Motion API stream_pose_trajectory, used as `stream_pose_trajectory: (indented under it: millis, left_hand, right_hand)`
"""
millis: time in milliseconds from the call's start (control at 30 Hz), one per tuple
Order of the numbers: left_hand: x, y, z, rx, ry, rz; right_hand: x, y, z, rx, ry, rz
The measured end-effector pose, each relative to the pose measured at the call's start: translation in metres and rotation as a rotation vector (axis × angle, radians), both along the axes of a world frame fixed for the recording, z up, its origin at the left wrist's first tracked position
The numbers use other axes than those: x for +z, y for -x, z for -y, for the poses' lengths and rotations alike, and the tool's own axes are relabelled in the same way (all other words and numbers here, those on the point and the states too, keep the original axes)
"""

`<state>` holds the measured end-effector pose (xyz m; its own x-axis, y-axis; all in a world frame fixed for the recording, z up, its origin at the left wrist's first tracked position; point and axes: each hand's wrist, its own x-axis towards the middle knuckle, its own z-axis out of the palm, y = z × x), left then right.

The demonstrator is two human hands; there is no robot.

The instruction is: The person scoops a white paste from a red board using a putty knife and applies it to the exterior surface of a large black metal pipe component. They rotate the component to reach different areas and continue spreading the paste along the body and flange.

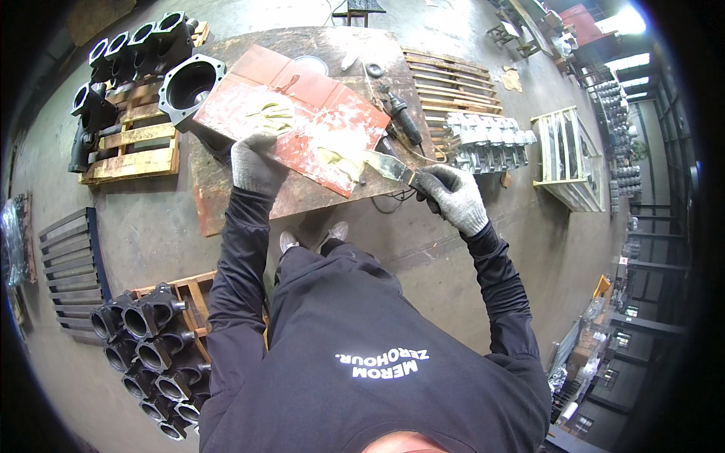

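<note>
My left hand (258,162), in a grey work glove, grips the near left edge of a red board (249,75). White smears cover much of the board, which is tilted over a worn wooden table (219,189). Two lumps of pale yellow putty (272,115) lie on it, one near my left hand and one toward its near right corner. My gloved right hand (453,198) is closed round the handle of a putty knife (389,166). The knife's wide blade meets the board's right side, beside the nearer putty lump (341,161).
A black cast valve body (193,87) stands at the table's left. Toward the right lie a dark power tool (404,117) and a black ring (374,69). Pallets with castings (147,355) stand to the left, silvery castings (489,140) to the right.
</note>
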<state>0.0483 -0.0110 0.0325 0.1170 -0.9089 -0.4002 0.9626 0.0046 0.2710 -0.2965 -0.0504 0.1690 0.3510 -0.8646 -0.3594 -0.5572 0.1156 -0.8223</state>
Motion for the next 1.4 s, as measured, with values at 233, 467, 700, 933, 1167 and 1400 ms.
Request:
stream_pose_trajectory:
  millis: [233, 467, 700, 933, 1167, 1400]
  left_hand:
    - [0.003, 0.005, 0.002, 0.009, -0.079, 0.060]
    - [-0.002, 0.012, 0.005, 0.078, -0.080, 0.181]
    - [0.008, 0.023, 0.009, 0.092, -0.122, 0.179]
    - [0.008, 0.029, 0.008, 0.089, -0.168, 0.042]
    - [0.000, 0.037, 0.006, 0.103, -0.120, -0.061]
    - [-0.023, 0.033, 0.002, 0.104, 0.048, -0.194]
  right_hand:
    - [-0.004, -0.001, -0.007, -0.025, -0.006, 0.007]
    - [-0.009, 0.001, -0.014, -0.008, 0.001, -0.005]
    - [-0.006, -0.004, -0.018, -0.026, -0.055, 0.000]
    - [0.007, -0.014, -0.012, -0.029, 0.086, -0.046]
    - [0.003, -0.020, -0.002, 0.203, 0.589, -0.073]
    - [-0.027, -0.013, -0.010, 0.267, 0.863, -0.119]
